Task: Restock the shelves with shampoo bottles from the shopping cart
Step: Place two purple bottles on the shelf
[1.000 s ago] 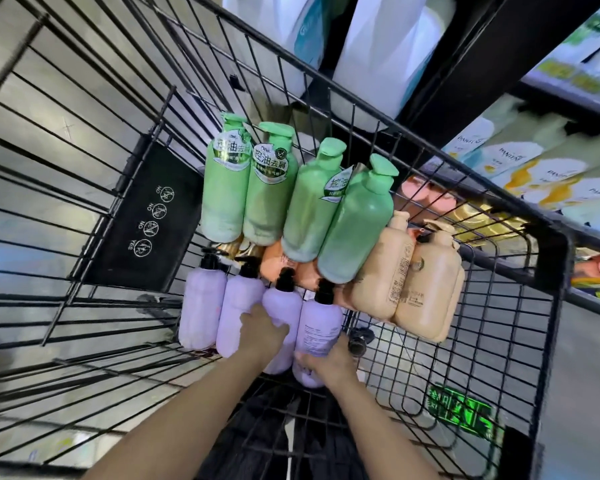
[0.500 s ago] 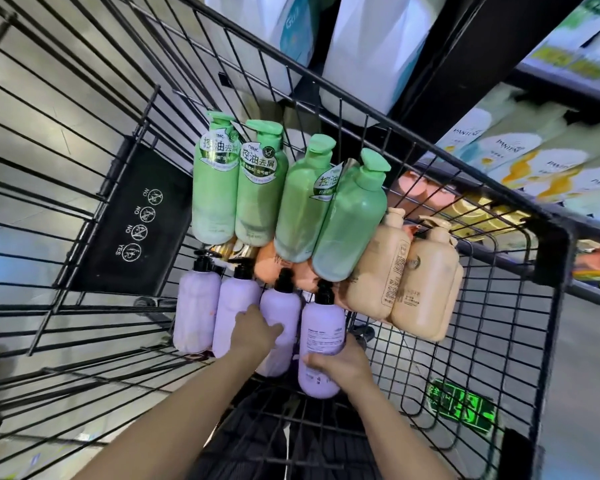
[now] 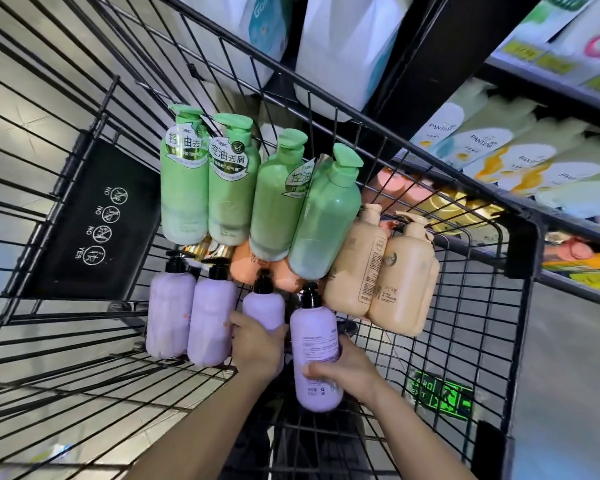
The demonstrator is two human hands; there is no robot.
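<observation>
Reaching down into the black wire shopping cart [image 3: 388, 133], both hands take hold of lilac pump bottles. The right hand [image 3: 347, 370] has its fingers [image 3: 317, 370] curled round the lower body of the rightmost lilac bottle [image 3: 317, 348], thumb across its printed back label, and this bottle sits nearer the camera than its neighbours. The left hand [image 3: 257, 344] wraps its fingers about the third lilac bottle [image 3: 264, 308], covering its lower half; its black pump top shows above the knuckles. Two more lilac bottles [image 3: 172, 313] lie side by side to the left, touching each other, on the cart's wire floor. Above them lies a row of four green shampoo bottles [image 3: 229, 181] with green flip caps, the left pair showing white labels, the right pair tilted and overlapping. Under the green row peek orange bottles [image 3: 245, 261] and a gold cap [image 3: 201, 249]. To the right of the lilac ones, beige pump bottles [image 3: 400, 271] lie stacked against the cart's side. A black plastic flap [image 3: 97, 223] with white warning symbols stands at the cart's left. Beyond the cart's rim, store shelves [image 3: 548, 69] hold white jugs [image 3: 340, 46] and pale bottles [image 3: 489, 147] in rows. A green exit sign [image 3: 440, 398] glows on the floor beneath the cart.
</observation>
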